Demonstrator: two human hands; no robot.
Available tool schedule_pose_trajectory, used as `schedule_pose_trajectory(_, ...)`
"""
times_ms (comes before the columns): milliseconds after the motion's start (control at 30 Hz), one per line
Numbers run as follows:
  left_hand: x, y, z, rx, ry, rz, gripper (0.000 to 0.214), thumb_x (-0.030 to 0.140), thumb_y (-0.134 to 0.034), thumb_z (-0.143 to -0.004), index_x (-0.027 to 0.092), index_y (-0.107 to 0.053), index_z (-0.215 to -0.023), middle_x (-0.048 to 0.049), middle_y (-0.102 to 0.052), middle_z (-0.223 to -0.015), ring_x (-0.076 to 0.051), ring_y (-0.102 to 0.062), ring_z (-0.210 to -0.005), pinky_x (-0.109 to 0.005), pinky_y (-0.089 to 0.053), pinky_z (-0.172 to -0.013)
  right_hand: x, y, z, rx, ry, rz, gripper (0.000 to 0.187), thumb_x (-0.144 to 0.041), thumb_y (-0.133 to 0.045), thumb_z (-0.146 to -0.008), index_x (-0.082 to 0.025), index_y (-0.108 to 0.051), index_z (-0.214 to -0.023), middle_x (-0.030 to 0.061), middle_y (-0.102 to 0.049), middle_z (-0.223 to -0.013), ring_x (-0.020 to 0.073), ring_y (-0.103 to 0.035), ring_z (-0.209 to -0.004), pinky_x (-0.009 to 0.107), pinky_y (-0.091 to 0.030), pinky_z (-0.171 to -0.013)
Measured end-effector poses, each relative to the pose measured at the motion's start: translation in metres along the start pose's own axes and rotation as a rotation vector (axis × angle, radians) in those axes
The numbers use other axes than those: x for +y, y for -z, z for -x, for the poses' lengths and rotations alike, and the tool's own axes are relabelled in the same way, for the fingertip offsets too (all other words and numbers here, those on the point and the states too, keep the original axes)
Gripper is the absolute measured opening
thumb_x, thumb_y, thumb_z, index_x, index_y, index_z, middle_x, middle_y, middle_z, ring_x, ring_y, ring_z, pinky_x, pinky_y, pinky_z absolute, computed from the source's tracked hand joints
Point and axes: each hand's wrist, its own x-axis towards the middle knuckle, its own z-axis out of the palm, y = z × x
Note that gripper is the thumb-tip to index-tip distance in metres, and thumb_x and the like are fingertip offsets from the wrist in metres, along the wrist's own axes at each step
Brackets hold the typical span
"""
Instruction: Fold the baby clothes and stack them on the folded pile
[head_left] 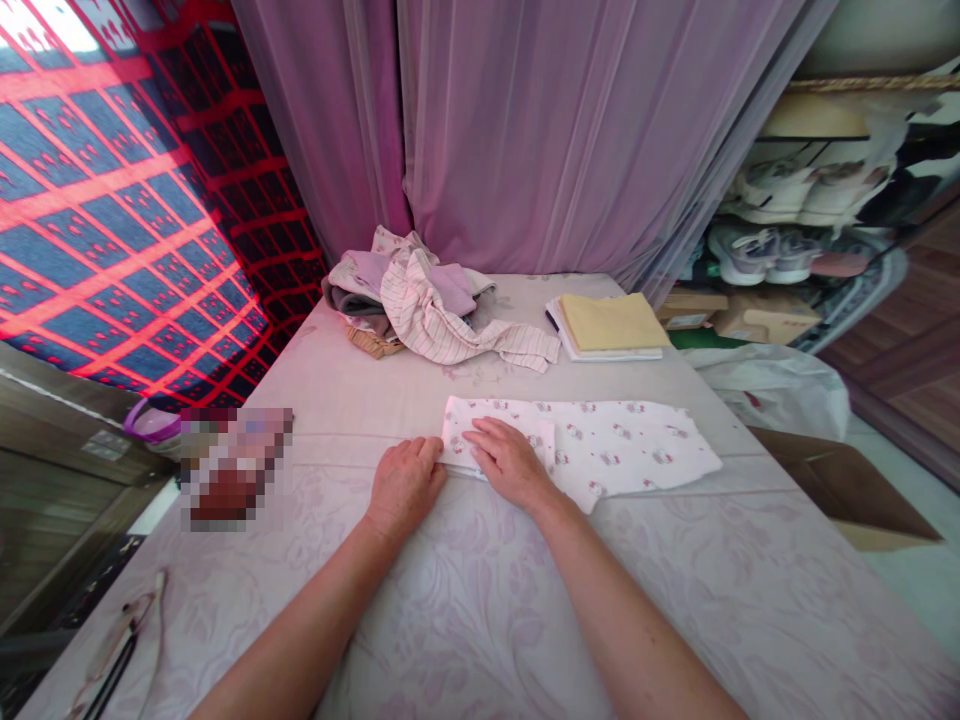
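A white garment with small pink prints [622, 445] lies flat and long across the middle of the pale floral bedspread [480, 600]. My left hand [403, 485] rests at the garment's left end, fingers curled against the folded edge. My right hand [506, 460] lies palm down on the folded left part, fingers stretched out and pressing it flat.
A heap of crumpled clothes [427, 300] lies at the far side of the bed. Folded yellow and white cloths [609, 325] are stacked to its right. Purple curtains [525, 130] hang behind. Glasses [120, 640] lie at the near left edge. Shoes and boxes [765, 260] stand at the right.
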Motion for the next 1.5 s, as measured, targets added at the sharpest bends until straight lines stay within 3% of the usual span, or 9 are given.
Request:
schedule_pose_trajectory(200,-0.003,0.002,0.002,-0.006,-0.056,0.0,0.023,0.019,-0.047,-0.085,0.023,-0.065,-0.099,-0.0055,-0.066,-0.094,-0.023,-0.061,-0.088,-0.036,-0.045,-0.08,0.003,-0.002,0.0,-0.011,0.019,0.021,0.03,-0.025,-0.049,-0.09,-0.022,-0.071,-0.11,0.0093,-0.062,-0.126,0.0221,-0.052,-0.122,0.041,-0.04,-0.106)
schedule_pose_trajectory(300,-0.007,0.0,0.008,0.058,-0.121,0.036,0.031,0.018,-0.048,-0.084,0.022,-0.064,-0.11,-0.0073,-0.064,-0.118,-0.024,-0.058,-0.107,-0.038,-0.043,-0.092,0.004,0.001,-0.004,-0.005,0.019,-0.012,0.032,-0.024,-0.045,-0.091,-0.023,-0.071,-0.11,0.0076,-0.065,-0.124,0.0196,-0.055,-0.118,0.039,-0.042,-0.104)
schedule_pose_trajectory(400,-0.013,-0.008,0.018,0.079,-0.285,0.031,0.049,0.025,-0.048,-0.087,0.02,-0.049,-0.135,-0.0071,-0.047,-0.145,-0.026,-0.039,-0.134,-0.044,-0.028,-0.11,0.0,0.008,-0.015,-0.021,0.017,0.034,0.037,-0.024,-0.039,-0.093,-0.022,-0.065,-0.12,0.0071,-0.061,-0.13,0.0189,-0.051,-0.124,0.04,-0.038,-0.108)
schedule_pose_trajectory(467,-0.018,-0.015,0.023,0.043,-0.374,0.022,0.058,0.037,-0.045,-0.091,0.02,-0.036,-0.145,-0.0064,-0.039,-0.152,-0.027,-0.03,-0.14,-0.048,-0.018,-0.115,-0.005,0.01,-0.027,-0.084,0.017,0.114,0.041,-0.026,-0.038,-0.094,-0.022,-0.057,-0.13,0.0072,-0.054,-0.14,0.0203,-0.042,-0.133,0.043,-0.03,-0.112)
schedule_pose_trajectory(600,-0.024,-0.025,0.028,-0.012,-0.382,0.02,0.061,0.05,-0.036,-0.095,0.021,-0.029,-0.149,-0.0064,-0.035,-0.154,-0.026,-0.029,-0.142,-0.049,-0.014,-0.117,-0.012,0.004,-0.047,-0.305,0.01,0.227,0.049,-0.029,-0.032,-0.096,-0.019,-0.042,-0.143,0.0072,-0.038,-0.152,0.0214,-0.029,-0.141,0.048,-0.021,-0.115)
schedule_pose_trajectory(700,-0.025,-0.027,0.028,-0.007,-0.365,0.027,0.061,0.051,-0.035,-0.095,0.022,-0.029,-0.149,-0.0072,-0.036,-0.153,-0.026,-0.029,-0.142,-0.049,-0.014,-0.116,-0.01,-0.003,-0.053,-0.364,-0.006,0.256,0.051,-0.031,-0.029,-0.097,-0.018,-0.038,-0.145,0.0071,-0.032,-0.154,0.021,-0.025,-0.143,0.05,-0.016,-0.116)
schedule_pose_trajectory(1067,-0.023,-0.033,0.028,0.082,-0.364,0.036,0.058,0.045,-0.044,-0.092,0.021,-0.038,-0.145,-0.0096,-0.04,-0.151,-0.029,-0.031,-0.141,-0.052,-0.02,-0.115,-0.019,-0.003,-0.06,-0.316,-0.075,0.274,0.047,-0.034,-0.028,-0.098,-0.02,-0.042,-0.142,0.0075,-0.039,-0.151,0.0202,-0.028,-0.141,0.049,-0.016,-0.115)
schedule_pose_trajectory(1300,-0.02,-0.033,0.028,0.067,-0.348,0.044,0.058,0.044,-0.046,-0.091,0.02,-0.039,-0.144,-0.01,-0.04,-0.15,-0.03,-0.033,-0.14,-0.053,-0.022,-0.114,-0.01,-0.008,-0.085,-0.386,-0.182,0.295,0.067,-0.053,-0.04,-0.092,-0.018,-0.03,-0.148,0.0123,-0.023,-0.157,0.0253,-0.017,-0.145,0.052,-0.011,-0.115)
schedule_pose_trajectory(1500,-0.02,-0.034,0.028,0.063,-0.352,0.09,0.058,0.042,-0.047,-0.09,0.023,-0.037,-0.144,-0.0085,-0.039,-0.151,-0.029,-0.032,-0.14,-0.054,-0.021,-0.114,0.0,-0.015,-0.101,-0.277,-0.284,0.325,0.058,-0.051,-0.04,-0.093,-0.024,-0.037,-0.144,0.0117,-0.031,-0.154,0.0257,-0.023,-0.142,0.052,-0.017,-0.112)
